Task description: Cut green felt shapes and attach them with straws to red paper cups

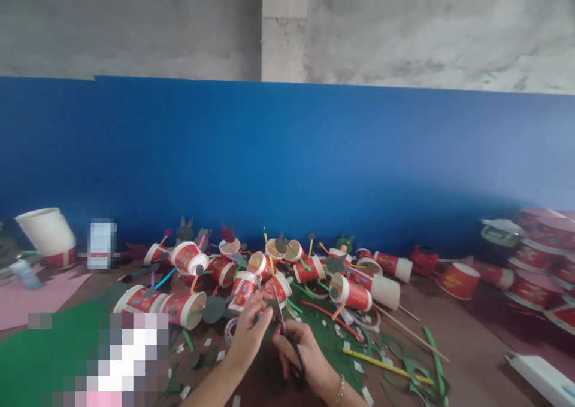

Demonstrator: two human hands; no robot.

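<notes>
My right hand is closed round the black handles of a pair of scissors, whose blades point up and away from me. Just left of the blades, my left hand is bent with thumb and fingers together. A small dark bit shows at its fingertips, too small to name. Right behind the hands lies a red paper cup, with another red and white paper cup beside it. Under the hands spreads green paper strewn with small white scraps.
Many red paper cups with coloured strips lie across the table. A yellow strip, a wooden stick and green offcuts lie right. Stacked red cup shapes stand far right, a white cup stack far left. A blue panel stands behind.
</notes>
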